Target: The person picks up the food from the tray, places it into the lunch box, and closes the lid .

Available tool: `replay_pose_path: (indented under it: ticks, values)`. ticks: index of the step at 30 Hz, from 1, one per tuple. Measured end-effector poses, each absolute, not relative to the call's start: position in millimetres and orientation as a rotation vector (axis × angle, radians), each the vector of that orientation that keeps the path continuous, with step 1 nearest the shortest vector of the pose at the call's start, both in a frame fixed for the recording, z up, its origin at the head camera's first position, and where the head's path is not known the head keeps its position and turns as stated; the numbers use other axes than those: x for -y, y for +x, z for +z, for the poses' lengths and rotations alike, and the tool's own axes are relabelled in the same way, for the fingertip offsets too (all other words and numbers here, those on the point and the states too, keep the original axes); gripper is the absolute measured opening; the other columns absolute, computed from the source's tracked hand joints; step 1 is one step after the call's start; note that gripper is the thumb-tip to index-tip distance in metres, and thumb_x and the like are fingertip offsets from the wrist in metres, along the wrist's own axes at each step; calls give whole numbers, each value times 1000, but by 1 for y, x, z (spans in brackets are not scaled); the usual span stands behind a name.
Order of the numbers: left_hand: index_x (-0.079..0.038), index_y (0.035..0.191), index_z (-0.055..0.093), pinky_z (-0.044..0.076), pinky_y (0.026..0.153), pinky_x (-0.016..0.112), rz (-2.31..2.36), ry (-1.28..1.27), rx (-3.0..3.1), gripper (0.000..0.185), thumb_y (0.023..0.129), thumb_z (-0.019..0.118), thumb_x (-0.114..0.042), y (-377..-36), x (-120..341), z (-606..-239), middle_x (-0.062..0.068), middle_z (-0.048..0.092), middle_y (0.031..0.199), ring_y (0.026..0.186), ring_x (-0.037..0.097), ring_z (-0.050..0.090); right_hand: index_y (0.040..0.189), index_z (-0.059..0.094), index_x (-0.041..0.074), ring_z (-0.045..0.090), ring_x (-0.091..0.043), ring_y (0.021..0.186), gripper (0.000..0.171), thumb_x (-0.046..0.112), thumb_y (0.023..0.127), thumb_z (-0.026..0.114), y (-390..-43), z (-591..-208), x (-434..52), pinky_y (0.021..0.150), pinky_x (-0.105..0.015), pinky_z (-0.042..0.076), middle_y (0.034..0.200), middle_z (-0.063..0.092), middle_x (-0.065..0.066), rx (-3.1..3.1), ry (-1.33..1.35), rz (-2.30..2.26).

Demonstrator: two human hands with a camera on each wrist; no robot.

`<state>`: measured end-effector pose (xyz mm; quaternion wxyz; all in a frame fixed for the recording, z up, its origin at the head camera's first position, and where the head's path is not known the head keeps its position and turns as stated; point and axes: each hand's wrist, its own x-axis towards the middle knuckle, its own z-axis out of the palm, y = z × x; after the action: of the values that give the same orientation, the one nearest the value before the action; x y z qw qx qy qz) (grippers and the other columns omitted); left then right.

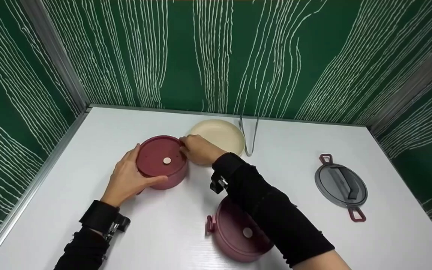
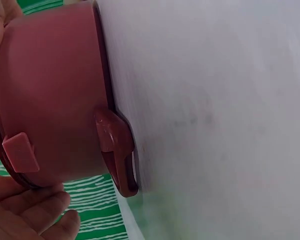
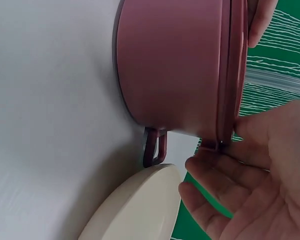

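White table; both hands, left, right, grasping dark red lidded container.

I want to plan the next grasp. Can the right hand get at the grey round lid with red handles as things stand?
Probably yes. The right hand touches the dark red round container, but the white table between it and the grey lid shows nothing in the way.

Matt plastic dark red container (lid smooth too) on a smooth, faintly glossy white table.
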<state>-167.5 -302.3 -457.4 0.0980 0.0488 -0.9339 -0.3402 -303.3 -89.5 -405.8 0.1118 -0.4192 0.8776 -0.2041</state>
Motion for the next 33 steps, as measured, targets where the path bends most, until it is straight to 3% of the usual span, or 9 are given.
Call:
replay_pose_path:
  ticks: [9,13,18,23,26,29,31,33]
  values:
    - [-1,163,23,38,114,65,-1051,81,2798,140,62,87,-74,-169,306,-453,23,36,161,145,43,38,110,71,0,61,-17,89,17,9,105,57,-301,-405,86,85,-33,53,98,72,-10,-2594,-1179,-660]
    - [-1,163,23,36,115,64,-1064,5,2840,139,62,89,-71,-171,313,-450,23,36,162,146,43,36,107,76,3,62,-19,90,17,14,103,64,-298,-402,83,85,-32,53,96,76,-8,-2626,-1144,-641]
    - [-5,164,22,35,117,64,-1093,-69,2920,138,63,91,-67,-174,323,-447,21,33,164,148,41,36,101,78,4,62,-22,86,17,19,99,71,-291,-399,79,74,-30,50,88,76,-6,-2646,-1126,-604]
    - [-7,165,19,29,120,62,-1120,-133,2976,138,63,91,-66,-176,328,-442,18,28,168,153,37,29,96,77,4,68,-23,80,22,25,99,72,-286,-395,71,70,-30,53,82,76,-7,-2650,-1133,-586]
    - [-7,166,16,26,122,62,-1096,-111,2998,137,66,87,-71,-177,326,-440,18,22,170,156,37,23,111,73,3,68,-25,91,38,38,102,67,-286,-394,67,82,-35,55,94,76,-10,-2635,-1061,-597]
    - [-7,166,9,23,123,63,-1020,-65,3019,138,71,78,-78,-177,321,-441,18,14,172,157,39,17,145,53,2,63,-26,114,68,53,102,60,-288,-395,66,101,-38,50,121,70,-14,-2587,-1030,-607]
    - [-5,166,5,18,124,63,-936,-59,3022,138,73,73,-81,-176,316,-442,17,8,173,158,39,12,160,32,3,55,-27,134,85,60,101,56,-290,-399,66,115,-39,42,145,57,-18,-2547,-1079,-597]
    - [-4,165,3,13,125,62,-850,-67,3014,139,74,70,-83,-176,311,-443,16,4,173,159,37,7,166,14,5,37,-30,150,95,63,101,53,-291,-402,68,124,-41,30,162,37,-19,-2508,-1156,-562]
